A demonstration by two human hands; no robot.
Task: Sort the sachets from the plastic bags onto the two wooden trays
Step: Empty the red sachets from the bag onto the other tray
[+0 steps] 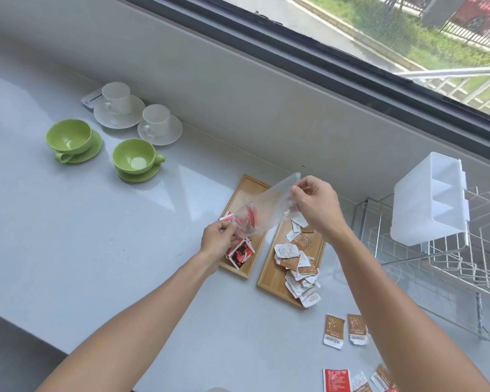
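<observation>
A clear plastic bag (269,206) hangs tilted over the left wooden tray (245,190), with red sachets (251,217) inside its lower end. My right hand (314,203) pinches the bag's upper end. My left hand (218,239) grips its lower end. Red sachets (239,254) lie on the left tray below it. The right wooden tray (272,274) holds a heap of brown-and-white sachets (296,263).
Loose brown sachets (345,329) and a red sachet (335,380) lie on the counter near the front right. A wire dish rack (464,267) with a white plastic holder (427,199) stands at the right. Green cups (136,157) and white cups (156,121) on saucers sit at the back left.
</observation>
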